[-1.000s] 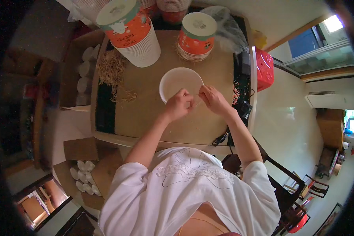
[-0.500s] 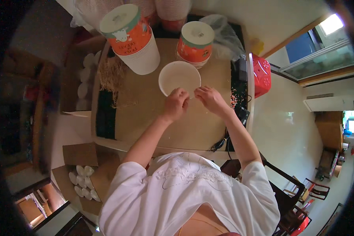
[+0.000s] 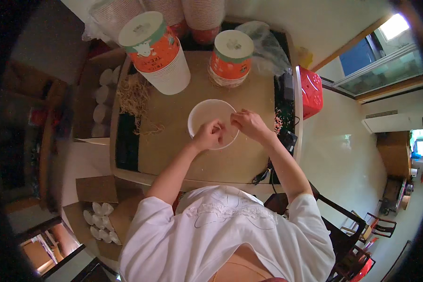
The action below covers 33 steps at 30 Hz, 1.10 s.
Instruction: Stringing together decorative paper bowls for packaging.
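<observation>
A white paper bucket (image 3: 207,113) stands on the tan tabletop directly in front of me, its round mouth facing up. Over its near left part, my left hand (image 3: 208,136) is closed with fingers curled together. My right hand (image 3: 248,124) is pinched at the right side of the rim. Whatever is between the fingers of either hand is too small to make out. Beyond the bucket, a tall stack of orange and white paper buckets (image 3: 167,70) is upside down at the left. A shorter orange bucket stack (image 3: 230,63) is at the right.
Loose brown twine (image 3: 134,96) lies along the table's left side. Wrapped stacks of cups (image 3: 203,14) and a clear plastic bag (image 3: 265,44) are at the back. Small pink bits (image 3: 278,122) and a black cable (image 3: 261,176) lie right. A red stool (image 3: 310,91) stands beyond the edge.
The white bucket has come nearer to me, so both hands are now over its mouth and right rim rather than at its near edge. My hands remain closed.
</observation>
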Each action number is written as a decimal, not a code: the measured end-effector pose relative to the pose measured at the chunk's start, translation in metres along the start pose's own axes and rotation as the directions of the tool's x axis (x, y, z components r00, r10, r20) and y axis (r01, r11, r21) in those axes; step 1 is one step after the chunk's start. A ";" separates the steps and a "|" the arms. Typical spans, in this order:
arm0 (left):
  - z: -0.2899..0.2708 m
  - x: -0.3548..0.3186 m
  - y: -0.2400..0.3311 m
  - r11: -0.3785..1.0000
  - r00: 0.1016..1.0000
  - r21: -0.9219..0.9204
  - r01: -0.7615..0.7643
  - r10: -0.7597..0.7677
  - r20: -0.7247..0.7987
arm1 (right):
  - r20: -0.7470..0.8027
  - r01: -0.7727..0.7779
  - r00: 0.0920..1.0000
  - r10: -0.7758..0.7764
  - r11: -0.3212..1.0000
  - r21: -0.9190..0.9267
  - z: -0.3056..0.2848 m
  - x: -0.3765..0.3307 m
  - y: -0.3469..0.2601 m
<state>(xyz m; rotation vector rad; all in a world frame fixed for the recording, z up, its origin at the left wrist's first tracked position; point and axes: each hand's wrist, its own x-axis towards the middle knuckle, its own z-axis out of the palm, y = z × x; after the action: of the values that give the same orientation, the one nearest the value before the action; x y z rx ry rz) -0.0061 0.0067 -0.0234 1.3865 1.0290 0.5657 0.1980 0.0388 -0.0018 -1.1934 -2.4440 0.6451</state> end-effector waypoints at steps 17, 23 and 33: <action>0.014 -0.004 -0.002 0.734 0.953 0.652 -0.189 0.298 -0.059 | 0.050 -0.074 0.996 0.071 0.995 0.064 0.013 -0.009 -0.002; 0.013 -0.001 -0.012 0.926 0.949 0.280 -0.252 0.293 -0.116 | 0.103 -0.035 0.995 0.014 0.979 0.201 0.007 -0.018 0.003; 0.011 0.004 -0.001 0.704 0.900 -0.593 0.390 -0.427 0.084 | -0.416 -0.202 0.843 0.341 0.918 0.343 0.039 -0.044 -0.051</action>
<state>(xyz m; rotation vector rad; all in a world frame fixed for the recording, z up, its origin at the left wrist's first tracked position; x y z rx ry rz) 0.0051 0.0039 -0.0264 0.5491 1.0445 0.5340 0.1718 -0.0339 -0.0120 -1.3970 -1.7287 0.6664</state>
